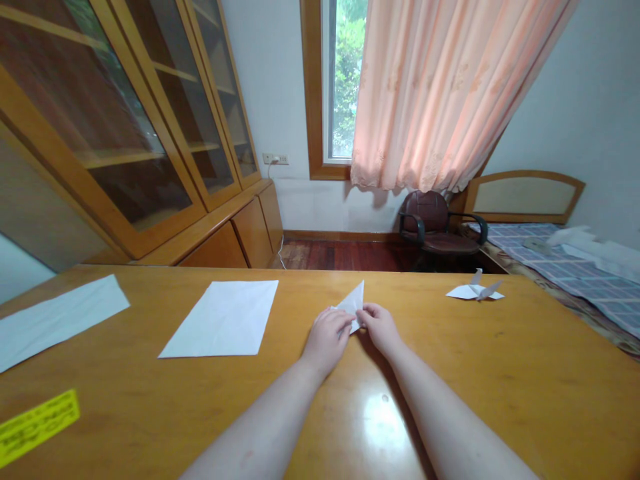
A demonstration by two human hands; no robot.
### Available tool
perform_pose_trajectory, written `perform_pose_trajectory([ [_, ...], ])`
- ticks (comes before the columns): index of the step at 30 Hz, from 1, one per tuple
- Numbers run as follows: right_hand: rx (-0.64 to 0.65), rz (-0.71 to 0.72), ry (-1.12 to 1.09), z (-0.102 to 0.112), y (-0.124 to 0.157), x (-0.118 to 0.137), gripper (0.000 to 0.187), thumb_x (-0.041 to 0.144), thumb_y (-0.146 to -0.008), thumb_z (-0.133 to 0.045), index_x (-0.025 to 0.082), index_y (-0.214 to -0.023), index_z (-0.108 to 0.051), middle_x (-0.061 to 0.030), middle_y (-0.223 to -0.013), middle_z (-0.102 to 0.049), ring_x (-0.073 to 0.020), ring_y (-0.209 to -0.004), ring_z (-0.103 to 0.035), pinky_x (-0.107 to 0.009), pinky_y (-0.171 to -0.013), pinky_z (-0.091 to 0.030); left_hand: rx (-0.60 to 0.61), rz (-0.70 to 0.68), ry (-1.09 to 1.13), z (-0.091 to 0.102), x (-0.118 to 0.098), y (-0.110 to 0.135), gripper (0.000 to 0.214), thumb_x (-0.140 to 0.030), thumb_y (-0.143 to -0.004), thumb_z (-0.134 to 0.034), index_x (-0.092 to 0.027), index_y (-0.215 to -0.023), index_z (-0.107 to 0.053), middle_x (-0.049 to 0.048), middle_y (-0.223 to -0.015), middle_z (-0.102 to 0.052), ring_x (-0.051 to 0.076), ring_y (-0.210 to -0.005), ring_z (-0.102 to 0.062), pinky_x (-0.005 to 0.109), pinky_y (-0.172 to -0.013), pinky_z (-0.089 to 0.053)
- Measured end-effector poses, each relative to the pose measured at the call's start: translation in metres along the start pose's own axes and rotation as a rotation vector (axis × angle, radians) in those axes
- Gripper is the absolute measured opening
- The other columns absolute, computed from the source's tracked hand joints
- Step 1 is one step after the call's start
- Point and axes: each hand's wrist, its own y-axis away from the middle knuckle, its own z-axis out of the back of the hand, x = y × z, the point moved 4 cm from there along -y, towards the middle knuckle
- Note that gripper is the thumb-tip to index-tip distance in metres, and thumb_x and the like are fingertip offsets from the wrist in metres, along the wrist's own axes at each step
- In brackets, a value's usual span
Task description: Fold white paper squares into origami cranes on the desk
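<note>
Both of my hands meet over a small folded piece of white paper (354, 300) near the far middle of the wooden table. A pointed corner of it sticks up and away from me. My left hand (329, 337) lies over its left side, fingers bent onto the paper and partly hiding it. The fingers of my right hand (379, 325) pinch its right edge. Off to the right stands a folded white paper crane (477, 291), apart from my hands. A flat white sheet (223, 317) lies to the left.
A long white paper strip (60, 320) lies at the table's left, with a yellow label (39, 427) nearer me. The wooden table (500, 373) ends before a brown armchair (434, 223) and a bed (565, 250). A glass-door cabinet (165, 127) stands at the left.
</note>
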Motion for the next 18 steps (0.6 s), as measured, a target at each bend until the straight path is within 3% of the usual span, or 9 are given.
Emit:
perform_pose_trajectory([
  [5, -0.075, -0.02, -0.013, 0.005, -0.001, -0.001, 0.029, 0.035, -0.068, -0.054, 0.014, -0.083, -0.066, -0.0042, -0.07, -0.066, -0.0157, -0.059, -0.055, -0.025, -0.052, -0.041, -0.094, 0.192, -0.048, 0.004, 0.013, 0.001, 0.04, -0.014, -0.079, -0.054, -0.023, -0.118, -0.058, 0.0074, -0.125, -0.055, 0.021, -0.116, -0.05, 0.039, -0.102, -0.039],
  [10, -0.101, -0.001, 0.039, 0.006, 0.0, 0.001, 0.03, 0.037, -0.07, -0.052, 0.014, -0.085, -0.065, -0.0064, -0.075, -0.069, -0.0174, -0.06, -0.059, -0.025, -0.05, -0.043, -0.08, 0.407, -0.104, 0.002, 0.028, 0.003, 0.049, -0.015, -0.076, -0.057, -0.018, -0.125, -0.052, 0.0134, -0.136, -0.044, 0.028, -0.124, -0.042, 0.044, -0.105, -0.034],
  [15, -0.116, -0.003, 0.057, 0.006, 0.001, 0.002, 0.029, 0.038, -0.07, -0.051, 0.015, -0.083, -0.063, -0.0064, -0.075, -0.069, -0.0176, -0.059, -0.06, -0.026, -0.05, -0.044, -0.136, 0.583, 0.209, -0.005, 0.043, 0.005, 0.059, -0.02, -0.081, -0.051, -0.013, -0.137, -0.033, 0.0168, -0.131, -0.049, 0.021, -0.11, -0.056, 0.036, -0.097, -0.042],
  [18, -0.118, -0.008, 0.048, 0.007, 0.0, 0.0, 0.03, 0.038, -0.071, -0.051, 0.015, -0.085, -0.062, -0.0063, -0.074, -0.068, -0.0174, -0.059, -0.059, -0.026, -0.049, -0.044, -0.148, 0.595, 0.407, -0.007, 0.043, 0.004, 0.041, -0.028, -0.086, -0.045, -0.016, -0.125, -0.048, 0.0116, -0.114, -0.062, 0.019, -0.1, -0.06, 0.034, -0.09, -0.046],
])
